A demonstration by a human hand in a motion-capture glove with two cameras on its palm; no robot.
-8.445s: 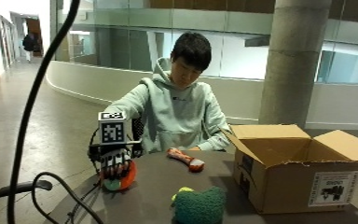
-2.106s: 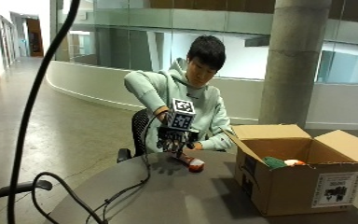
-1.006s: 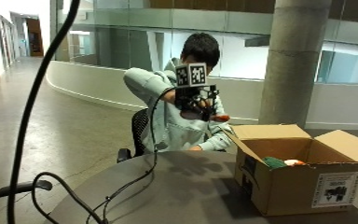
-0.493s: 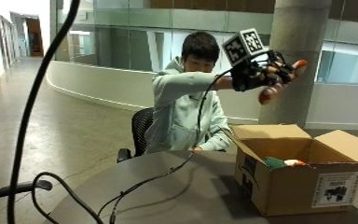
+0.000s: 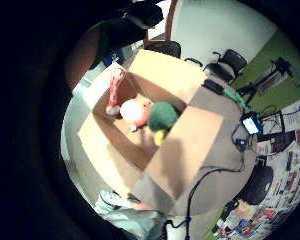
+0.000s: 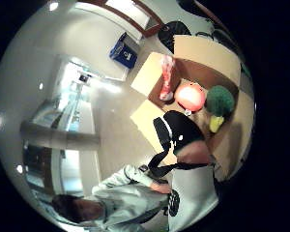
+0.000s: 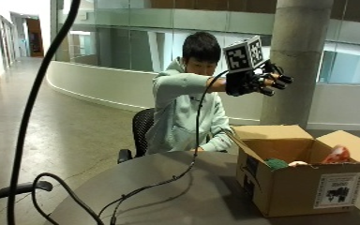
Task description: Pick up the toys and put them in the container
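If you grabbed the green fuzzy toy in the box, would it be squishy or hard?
Probably squishy: the green plush toy looks fuzzy and rounded, like stuffed fabric. It likely weighs little for its size. It probably would not roll away, since it sits wedged against the pink toy inside the cardboard box.

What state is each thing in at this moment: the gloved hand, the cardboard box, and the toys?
Black-gloved right hand: raised above the box, fingers spread, holding nothing.
Brown cardboard box: on the table, flaps open.
Pink-and-red long toy: inside the box, leaning against a wall.
Round orange-pink toy: inside the box.
Green plush toy: inside the box, beside the round toy.
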